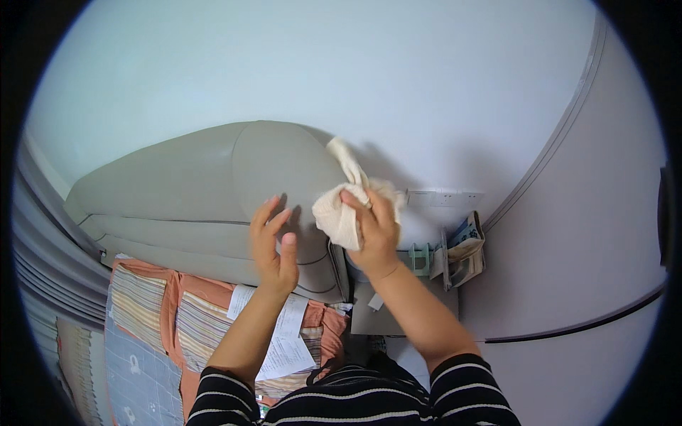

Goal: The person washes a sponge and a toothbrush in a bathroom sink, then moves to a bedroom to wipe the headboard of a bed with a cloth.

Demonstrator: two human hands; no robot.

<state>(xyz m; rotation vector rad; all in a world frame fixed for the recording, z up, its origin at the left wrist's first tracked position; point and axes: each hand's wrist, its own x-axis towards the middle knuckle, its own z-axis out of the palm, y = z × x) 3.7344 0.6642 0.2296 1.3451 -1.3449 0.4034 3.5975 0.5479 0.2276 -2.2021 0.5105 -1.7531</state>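
1. Cream cloth (339, 213) bunched in the right hand (375, 231), pressed on the rounded end of the grey headboard (213, 184) by the wall.
2. Wiping looks mid-way; no visible difference between wiped and unwiped parts, so share done unclear.
3. Right hand closed around the cloth.
4. Left hand (273, 248) open, fingers spread, flat on the headboard, holding nothing.
5. Striped bedding (142, 305) and papers (284, 341) below.

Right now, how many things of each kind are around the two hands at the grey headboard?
Cream cloth, in the right hand: 1
Grey headboard, touched by the left hand: 1
White paper slips: 2
Wall socket strip: 1
Green holder: 1
Total: 6
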